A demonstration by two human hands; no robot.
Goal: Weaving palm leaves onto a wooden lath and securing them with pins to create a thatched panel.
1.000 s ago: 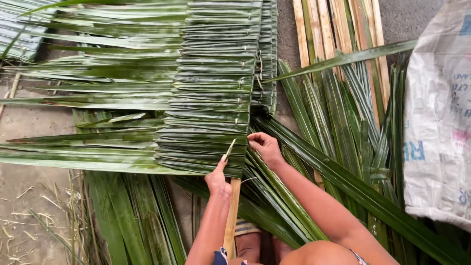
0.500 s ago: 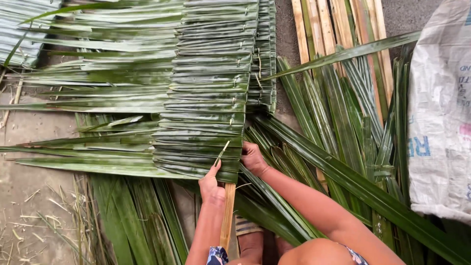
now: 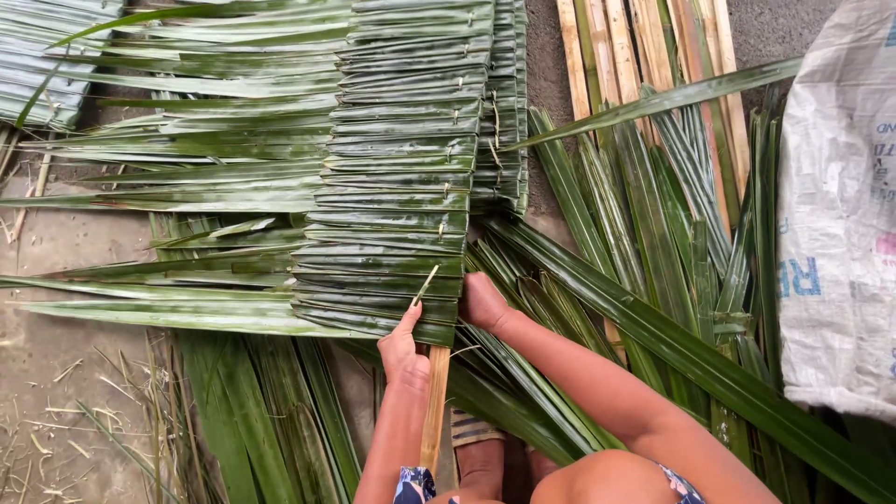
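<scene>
Underfoot, bare grey ground (image 3: 56,252) shows at the left of the frame, littered with dry straw bits at the lower left, and again as a dark strip at the top centre. Loose green palm leaves (image 3: 653,233) cover most of the right and lower parts, fanning out from the bottom centre. A white woven sack (image 3: 840,233) fills the right edge, lying partly over those leaves. Pale split slats (image 3: 644,47) lie side by side at the top right, running up out of the frame.

Across the middle stands the leaf panel (image 3: 401,177), folded leaves stacked in rows from the top edge down to the centre, with their long tips trailing off to the left. A pale wooden strip (image 3: 434,411) runs out from under the bottom row, down toward the person.

Both hands work at that bottom row. The left hand (image 3: 403,347) pinches a thin stick (image 3: 426,284) between finger and thumb, its point stuck in the folded leaves. The right hand (image 3: 483,301) is curled, its fingers pressed against the panel's right edge just beside the stick.
</scene>
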